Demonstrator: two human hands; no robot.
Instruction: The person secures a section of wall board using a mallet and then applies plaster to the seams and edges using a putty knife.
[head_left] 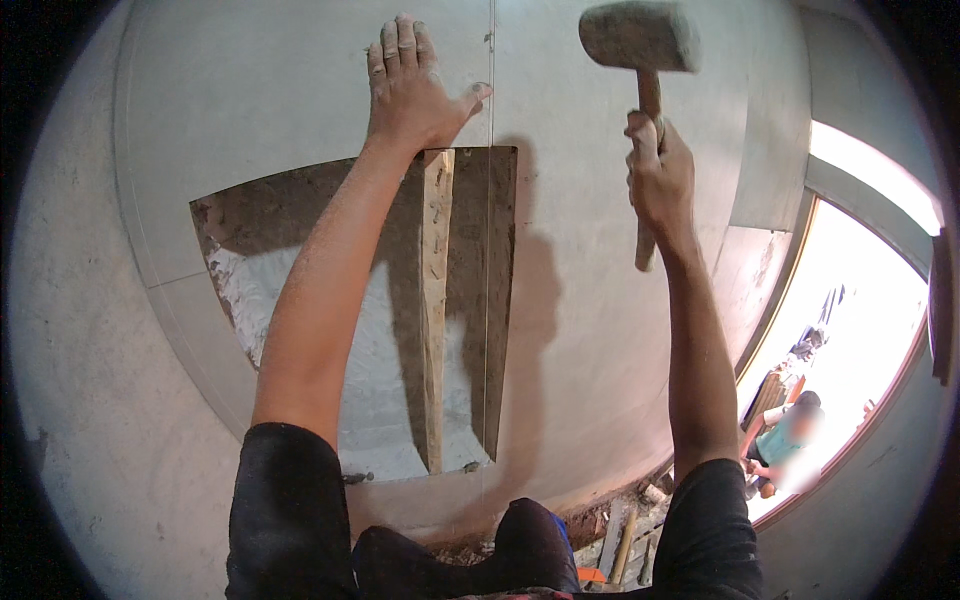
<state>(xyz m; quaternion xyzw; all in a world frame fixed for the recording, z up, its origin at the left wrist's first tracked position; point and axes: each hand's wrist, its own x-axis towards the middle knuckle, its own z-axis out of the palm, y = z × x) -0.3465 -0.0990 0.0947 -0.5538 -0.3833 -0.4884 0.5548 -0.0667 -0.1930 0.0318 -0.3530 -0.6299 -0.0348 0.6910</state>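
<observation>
My left hand point(410, 85) is pressed on the grey wall panel point(590, 130), fingers extended and thumb out, just above a rectangular recess point(260, 230). My right hand point(658, 170) grips the wooden handle of a mallet point(635, 35), its dark head raised at the upper right. A pale wooden strip point(435, 250) stands upright inside the recess, its top beside the heel of my left hand. A thin vertical line runs down the panel and across the recess.
A bright doorway point(870, 300) is at the right, with a person point(780, 440) crouched or seated beside some piled items. Rubble point(650, 520), wooden pieces and an orange object lie along the wall's foot below, near my legs. Another grey wall point(70, 320) curves along the left.
</observation>
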